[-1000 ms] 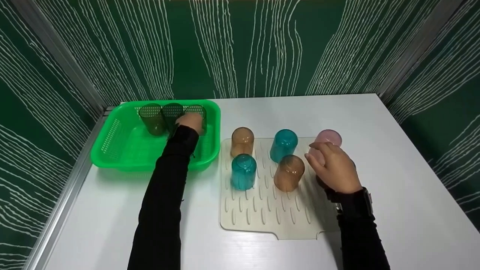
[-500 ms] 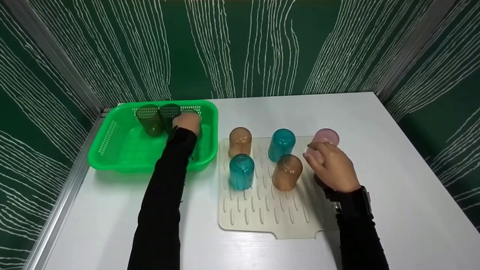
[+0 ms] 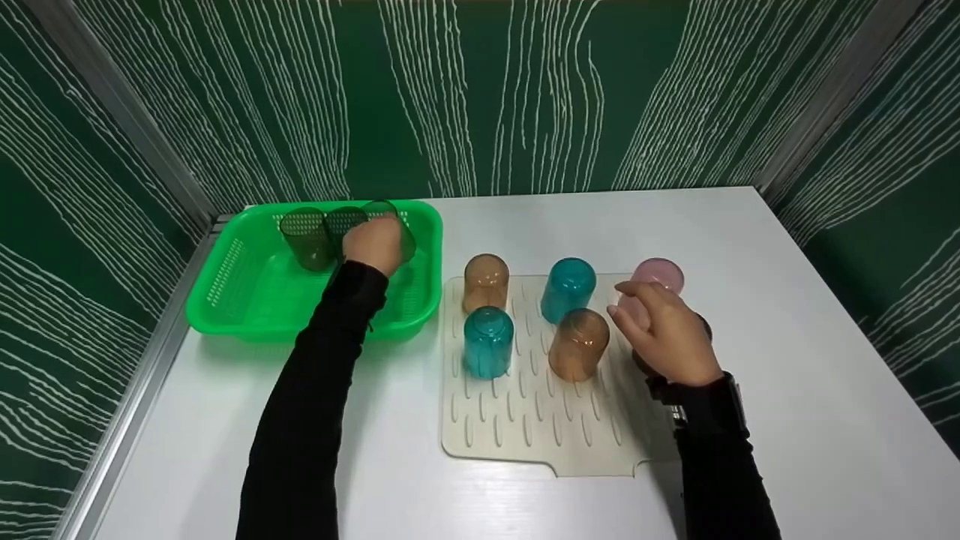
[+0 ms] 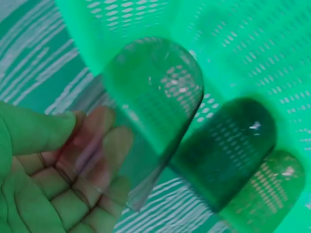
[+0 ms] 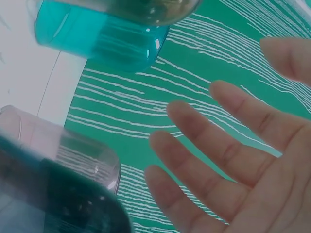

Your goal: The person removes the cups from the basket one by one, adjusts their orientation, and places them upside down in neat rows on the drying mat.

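Note:
My left hand (image 3: 373,245) is over the right part of the green basket (image 3: 315,330), gripping a see-through tumbler (image 4: 155,92) by its rim end, thumb on one side and fingers on the other. Beside that tumbler in the basket stand a dark tumbler (image 4: 233,145) and an olive-brown one (image 3: 306,240). My right hand (image 3: 671,334) hovers with spread, relaxed fingers above the right side of the drying mat (image 3: 525,442), holding nothing. A pink tumbler (image 3: 660,274) sits behind its fingers. Partly hidden under the hand is a dark tumbler (image 5: 63,194).
Upside down on the mat stand two blue tumblers (image 3: 568,289) and two amber tumblers (image 3: 486,281), in two rows. The white table (image 3: 810,390) reaches a green wall (image 3: 525,97) with white streaks at the back and sides.
My left hand has risen slightly with the see-through tumbler, whose rim now shows higher and tilted above the basket's back edge. My right hand has stayed in place.

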